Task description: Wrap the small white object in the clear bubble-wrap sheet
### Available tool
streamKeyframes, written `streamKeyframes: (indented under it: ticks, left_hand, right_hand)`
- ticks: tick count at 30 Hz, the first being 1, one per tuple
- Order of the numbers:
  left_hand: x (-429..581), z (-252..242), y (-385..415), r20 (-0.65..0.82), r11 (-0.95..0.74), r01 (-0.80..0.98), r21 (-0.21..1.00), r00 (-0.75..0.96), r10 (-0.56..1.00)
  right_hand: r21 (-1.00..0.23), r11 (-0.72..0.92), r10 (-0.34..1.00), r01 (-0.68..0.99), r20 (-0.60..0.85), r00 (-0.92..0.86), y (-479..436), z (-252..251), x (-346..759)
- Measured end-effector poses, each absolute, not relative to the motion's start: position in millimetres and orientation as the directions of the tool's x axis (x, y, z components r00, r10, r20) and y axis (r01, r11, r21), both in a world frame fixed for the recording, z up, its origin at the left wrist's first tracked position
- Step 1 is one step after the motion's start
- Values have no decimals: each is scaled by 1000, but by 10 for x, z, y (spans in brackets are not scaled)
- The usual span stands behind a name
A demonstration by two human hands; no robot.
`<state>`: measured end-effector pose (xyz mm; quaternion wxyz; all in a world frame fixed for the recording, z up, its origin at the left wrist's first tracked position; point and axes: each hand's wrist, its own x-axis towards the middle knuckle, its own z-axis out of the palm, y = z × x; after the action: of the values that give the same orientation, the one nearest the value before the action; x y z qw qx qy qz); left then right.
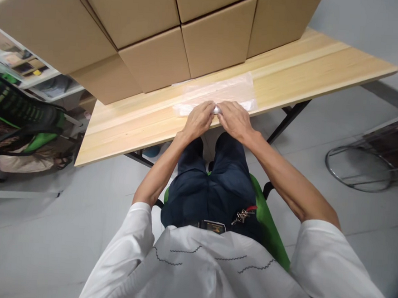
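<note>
My left hand (200, 118) and my right hand (234, 119) meet at the near edge of the table, fingers curled. Between their fingertips shows a small, shiny silvery-white object (216, 109). Most of it is covered by the fingers, so I cannot tell its kind. Beneath and beyond the hands, a translucent, pinkish plastic sheet (220, 90) lies flat on the wooden tabletop (132, 126). Its near edge reaches the hands.
Stacked cardboard boxes (217, 36) stand along the table's far side, just behind the sheet. A black and green chair (25, 105) and shelves (50, 84) are at the left. A metal ring-shaped frame (357, 169) stands on the floor at the right.
</note>
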<state>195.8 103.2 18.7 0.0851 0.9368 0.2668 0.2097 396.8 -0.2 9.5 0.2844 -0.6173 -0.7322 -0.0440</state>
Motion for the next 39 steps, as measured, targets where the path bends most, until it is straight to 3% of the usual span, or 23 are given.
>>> streamKeyframes:
  ticks: [14, 20, 29, 39]
  left_hand:
    - [2013, 556, 945, 218, -814, 568, 120, 785, 580]
    - [2006, 555, 1116, 207, -815, 546, 195, 789, 578]
    - [1956, 603, 1449, 204, -736, 513, 442, 741, 639]
    - [2010, 614, 1469, 153, -653, 603, 459, 670, 726]
  right_hand:
    - [-254, 154, 905, 955, 424, -33, 18, 130, 4100]
    - [-256, 115, 921, 960, 389, -7, 44, 165, 4312]
    - [-358, -9, 956, 934, 272, 113, 161, 244, 4653]
    - [-413, -137, 938, 900, 238, 252, 160, 256, 4722]
